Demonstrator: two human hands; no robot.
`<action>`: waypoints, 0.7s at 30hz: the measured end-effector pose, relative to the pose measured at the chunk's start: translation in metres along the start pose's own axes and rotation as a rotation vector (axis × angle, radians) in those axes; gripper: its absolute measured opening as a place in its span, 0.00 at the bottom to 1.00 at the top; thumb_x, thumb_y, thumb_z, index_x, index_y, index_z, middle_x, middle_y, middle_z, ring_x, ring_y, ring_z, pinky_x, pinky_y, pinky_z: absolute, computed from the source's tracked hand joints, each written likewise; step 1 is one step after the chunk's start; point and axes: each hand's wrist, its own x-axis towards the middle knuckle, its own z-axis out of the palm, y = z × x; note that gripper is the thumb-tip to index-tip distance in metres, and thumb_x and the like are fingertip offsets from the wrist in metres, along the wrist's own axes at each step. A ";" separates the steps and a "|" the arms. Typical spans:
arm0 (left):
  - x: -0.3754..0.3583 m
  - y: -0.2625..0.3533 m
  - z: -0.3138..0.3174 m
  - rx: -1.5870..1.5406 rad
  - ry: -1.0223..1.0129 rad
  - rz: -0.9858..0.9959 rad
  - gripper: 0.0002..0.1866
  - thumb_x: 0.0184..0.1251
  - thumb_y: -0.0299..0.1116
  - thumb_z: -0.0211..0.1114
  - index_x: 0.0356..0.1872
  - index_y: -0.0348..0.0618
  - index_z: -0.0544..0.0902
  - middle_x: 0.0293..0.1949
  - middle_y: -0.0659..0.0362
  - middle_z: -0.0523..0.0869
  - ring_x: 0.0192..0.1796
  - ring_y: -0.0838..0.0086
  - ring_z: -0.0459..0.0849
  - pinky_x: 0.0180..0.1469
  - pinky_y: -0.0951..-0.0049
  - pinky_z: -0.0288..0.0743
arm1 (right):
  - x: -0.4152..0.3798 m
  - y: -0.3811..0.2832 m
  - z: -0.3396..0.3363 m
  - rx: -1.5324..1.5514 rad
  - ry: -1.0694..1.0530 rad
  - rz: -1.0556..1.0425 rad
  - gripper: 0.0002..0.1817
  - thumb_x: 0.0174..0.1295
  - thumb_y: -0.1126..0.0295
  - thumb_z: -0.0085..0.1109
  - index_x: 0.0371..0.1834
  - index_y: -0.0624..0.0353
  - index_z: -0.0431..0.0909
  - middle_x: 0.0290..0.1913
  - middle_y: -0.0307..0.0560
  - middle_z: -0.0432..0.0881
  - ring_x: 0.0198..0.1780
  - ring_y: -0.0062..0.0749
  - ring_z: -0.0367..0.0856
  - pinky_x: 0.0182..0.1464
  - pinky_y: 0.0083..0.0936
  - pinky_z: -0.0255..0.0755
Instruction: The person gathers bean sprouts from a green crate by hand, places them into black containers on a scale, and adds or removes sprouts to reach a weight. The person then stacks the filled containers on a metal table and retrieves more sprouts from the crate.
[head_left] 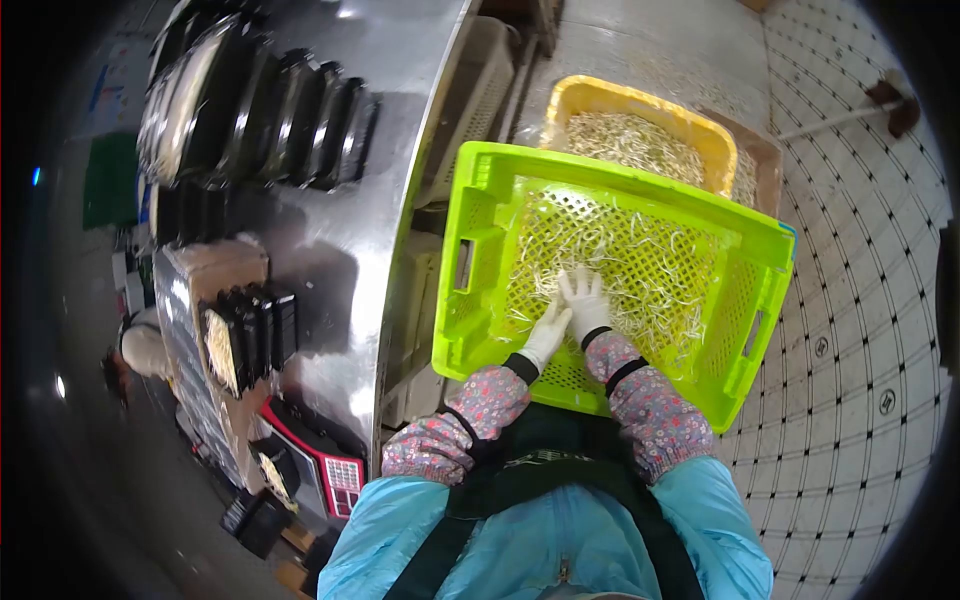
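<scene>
Two crates are seen beside a big shiny metal table (400, 120). On the table, rows of black trays (270, 115) are stacked on their sides, and more black trays (245, 335) are lined up lower down. A red scale (335, 470) with buttons is placed near the table's edge. The floor (860, 330) on the right is covered with a grid of lines.

The green crate (480, 190) is held tilted in the middle of the view. Its bottom is full of small holes, and pale bean sprouts (650, 270) are spread thinly over it. Behind it, the yellow crate (600, 98) is filled with many more sprouts, and it is partly hidden by the green crate's far rim.

Both hands are covered by white gloves and are laid inside the green crate, just beside each other. The right hand (585, 300) is spread flat with its fingers open, pressed on the sprouts. The left hand (548, 330) is laid flat too, with its fingers kept together and pointed at the right hand, touching the sprouts. Nothing is gripped by either hand. Flowered sleeves (650, 405) are worn over the arms, above a blue coat (400, 540) and a dark apron (545, 455).
</scene>
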 end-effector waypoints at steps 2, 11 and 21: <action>-0.035 0.020 -0.003 -0.076 0.061 0.077 0.32 0.75 0.42 0.54 0.73 0.36 0.60 0.71 0.47 0.67 0.73 0.64 0.65 0.74 0.70 0.55 | 0.007 0.014 -0.006 0.186 -0.004 -0.067 0.32 0.54 0.74 0.60 0.66 0.45 0.69 0.69 0.56 0.66 0.66 0.60 0.66 0.56 0.48 0.75; -0.170 0.003 -0.051 -0.127 0.175 0.401 0.27 0.75 0.40 0.58 0.68 0.37 0.69 0.62 0.56 0.79 0.63 0.72 0.76 0.67 0.71 0.67 | 0.025 0.070 -0.042 1.292 -0.326 -0.346 0.29 0.55 0.83 0.64 0.63 0.65 0.70 0.58 0.48 0.80 0.58 0.34 0.78 0.61 0.31 0.72; -0.359 -0.014 -0.110 -0.616 0.662 0.592 0.22 0.73 0.37 0.60 0.64 0.39 0.74 0.52 0.59 0.84 0.46 0.79 0.81 0.51 0.76 0.75 | 0.014 0.109 -0.069 1.402 -0.338 -0.022 0.32 0.62 0.70 0.64 0.70 0.60 0.65 0.62 0.46 0.75 0.57 0.35 0.76 0.59 0.35 0.72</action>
